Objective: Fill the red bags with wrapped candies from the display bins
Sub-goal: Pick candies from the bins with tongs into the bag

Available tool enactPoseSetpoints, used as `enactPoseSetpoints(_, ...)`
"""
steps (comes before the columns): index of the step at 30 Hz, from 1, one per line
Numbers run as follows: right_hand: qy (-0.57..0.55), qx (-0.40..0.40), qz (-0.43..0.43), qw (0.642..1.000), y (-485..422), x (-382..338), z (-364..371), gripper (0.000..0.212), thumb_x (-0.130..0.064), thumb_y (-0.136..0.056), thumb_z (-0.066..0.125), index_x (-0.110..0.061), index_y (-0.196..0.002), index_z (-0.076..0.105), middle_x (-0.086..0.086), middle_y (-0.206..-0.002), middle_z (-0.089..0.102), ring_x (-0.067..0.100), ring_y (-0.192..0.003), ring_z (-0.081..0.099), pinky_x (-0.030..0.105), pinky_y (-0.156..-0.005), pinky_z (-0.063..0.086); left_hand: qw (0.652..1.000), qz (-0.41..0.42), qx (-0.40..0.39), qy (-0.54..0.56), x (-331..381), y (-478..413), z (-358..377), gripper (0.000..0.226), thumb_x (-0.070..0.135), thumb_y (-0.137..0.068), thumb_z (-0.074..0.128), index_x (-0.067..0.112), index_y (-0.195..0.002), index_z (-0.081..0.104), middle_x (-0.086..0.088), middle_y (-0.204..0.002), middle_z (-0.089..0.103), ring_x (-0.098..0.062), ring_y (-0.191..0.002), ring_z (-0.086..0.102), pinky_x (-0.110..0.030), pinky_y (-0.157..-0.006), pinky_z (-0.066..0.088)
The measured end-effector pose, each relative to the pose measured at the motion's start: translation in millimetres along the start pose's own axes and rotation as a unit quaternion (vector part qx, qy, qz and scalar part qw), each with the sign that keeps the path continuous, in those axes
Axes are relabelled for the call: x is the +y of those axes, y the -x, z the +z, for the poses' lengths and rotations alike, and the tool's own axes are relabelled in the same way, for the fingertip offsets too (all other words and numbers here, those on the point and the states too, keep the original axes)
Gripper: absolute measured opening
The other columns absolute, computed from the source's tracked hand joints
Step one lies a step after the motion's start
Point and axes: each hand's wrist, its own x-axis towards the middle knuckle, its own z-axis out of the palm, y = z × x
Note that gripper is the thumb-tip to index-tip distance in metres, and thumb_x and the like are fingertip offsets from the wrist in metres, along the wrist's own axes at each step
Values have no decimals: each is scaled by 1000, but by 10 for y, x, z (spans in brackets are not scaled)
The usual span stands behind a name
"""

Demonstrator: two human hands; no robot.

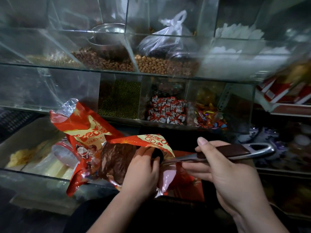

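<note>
The red bag (94,148) lies lower centre, its mouth turned right and held open by the curled fingers of the left hand (143,172), while the right hand (223,174), clamped round the handle of the scoop (235,151), aims its long axis leftward into that mouth.

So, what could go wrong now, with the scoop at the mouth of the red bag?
1. The left hand holds only one edge of the red bag; its floppy mouth may fold, and the load could spill outside.
2. The right hand pushes the metal scoop across the thin bag rim, which might snag or tear.
</note>
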Motion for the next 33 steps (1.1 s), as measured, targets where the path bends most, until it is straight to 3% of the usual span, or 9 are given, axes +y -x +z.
enactPoseSetpoints(5, -36, -22, 17, 999, -13, -45, -128, 30, -20, -95, 71, -24, -65, 78, 10, -70, 78, 42, -68, 78, 39, -56, 63, 996, 16, 89, 11, 13, 162, -60, 32, 46, -93, 45, 25, -111, 62, 17, -104, 52, -4, -100, 51, -22, -86, 43)
enactPoseSetpoints(10, -91, -107, 58, 988, 52, -108, -174, 9, -13, -68, 76, -19, -62, 77, 19, -70, 76, 42, -75, 79, 37, -59, 64, 993, 34, 109, -17, 49, 243, -199, 45, 41, -96, 45, 15, -125, 67, 6, -126, 59, -11, -121, 52, -33, -103, 45)
enactPoseSetpoints(14, -132, -143, 67, 979, 84, -144, -223, 33, 16, -81, 66, -12, -66, 77, 31, -77, 74, 44, -76, 78, 36, -59, 64, 987, 58, 148, -32, 128, 259, -385, 46, 38, -96, 44, 11, -123, 70, 0, -126, 61, -14, -120, 53, -30, -103, 41)
enactPoseSetpoints(18, -164, -157, 29, 974, 149, -297, -254, 16, 3, -58, 74, -10, -67, 77, 31, -75, 73, 44, -75, 78, 36, -59, 64, 980, 91, 172, -35, 302, 189, -565, 38, 29, -93, 51, 10, -120, 70, 1, -126, 62, -13, -120, 53, -26, -103, 39)
enactPoseSetpoints(24, -219, -70, -62, 971, 119, -601, -454, 19, -13, -44, 78, -16, -62, 76, 19, -63, 72, 39, -68, 79, 34, -57, 63, 957, 215, 183, -56, 786, -311, -666, 32, 22, -95, 54, 9, -121, 69, -1, -123, 63, -16, -117, 55, -21, -102, 39)
enactPoseSetpoints(26, -229, -38, -87, 969, 23, -637, -528, 13, -5, -57, 74, -16, -64, 75, 15, -61, 72, 32, -65, 79, 31, -56, 63, 951, 254, 165, -59, 969, -571, -590, 29, 21, -96, 55, 9, -120, 69, -1, -122, 64, -16, -116, 55, -22, -103, 38)
enactPoseSetpoints(29, -225, 23, -86, 970, -133, -575, -580, 27, 12, -90, 55, -11, -79, 65, 9, -60, 73, 24, -63, 79, 28, -56, 63, 952, 286, 96, -52, 1091, -940, -413, 27, 21, -100, 56, 10, -121, 69, 0, -123, 63, -17, -117, 55, -27, -104, 41)
enactPoseSetpoints(32, -250, 82, -74, 962, -331, -482, -532, 26, 9, -97, 52, -11, -84, 63, 3, -61, 73, 22, -70, 80, 26, -62, 64, 954, 296, 16, -50, 1157, -1333, -132, 30, 24, -102, 52, 9, -123, 69, -4, -126, 63, -21, -119, 56, -33, -105, 42)
enactPoseSetpoints(33, -258, 137, -95, 952, -496, -480, -796, 25, 9, -98, 53, -11, -85, 64, 3, -62, 73, 22, -72, 80, 26, -63, 64, 948, 316, -35, -25, 1507, -1571, 177, 31, 23, -103, 51, 7, -124, 68, -6, -128, 63, -23, -121, 56, -32, -107, 41)
